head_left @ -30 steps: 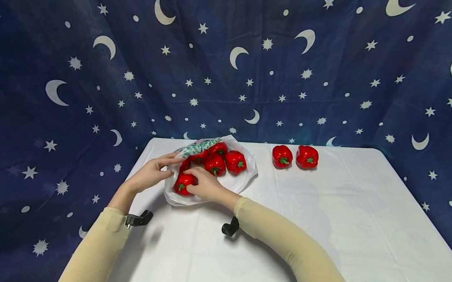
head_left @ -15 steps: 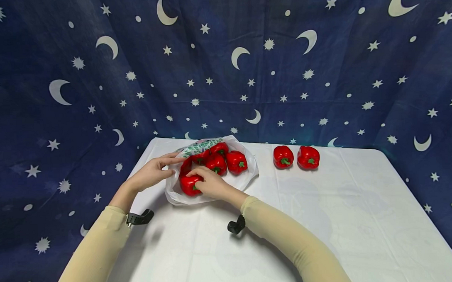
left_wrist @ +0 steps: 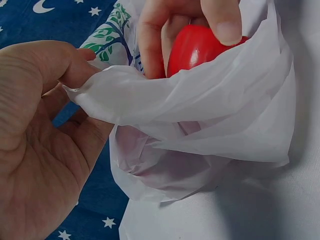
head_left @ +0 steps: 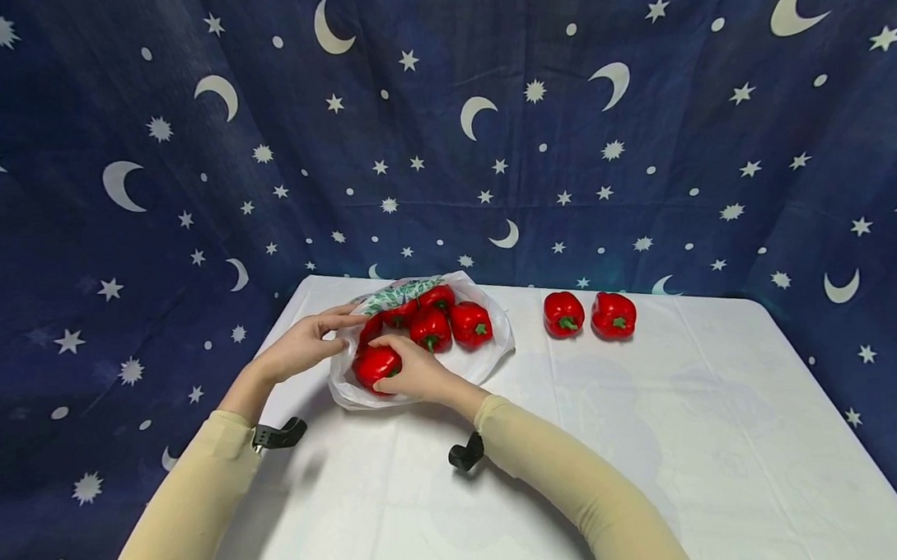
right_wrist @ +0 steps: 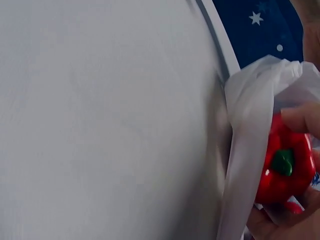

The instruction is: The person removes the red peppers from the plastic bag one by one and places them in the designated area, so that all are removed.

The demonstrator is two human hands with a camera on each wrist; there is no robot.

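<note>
My right hand (head_left: 420, 373) grips a red bell pepper (head_left: 374, 367) just inside the near left part of a white plastic bag (head_left: 498, 344). In the right wrist view the pepper (right_wrist: 295, 182) shows its green stem, with my fingers and thumb around it. My left hand (head_left: 298, 349) pinches the bag's left rim between thumb and fingers, holding the mouth wide. In the left wrist view the bag's wall (left_wrist: 200, 112) hides the pepper's lower part. Several more red bell peppers, one of them nearest the bag's right side (head_left: 471, 324), lie in the bag behind my right hand.
Two red bell peppers stand side by side at the back, right of the bag: one on the left (head_left: 563, 313), one on the right (head_left: 614, 315). A white cloth covers the table (head_left: 647, 438). Behind it hangs a dark blue curtain (head_left: 428, 132) with moons and stars.
The pepper in my right hand has turned within the bag, its stem going from the front to beside my thumb. My left hand has kept its place on the rim.
</note>
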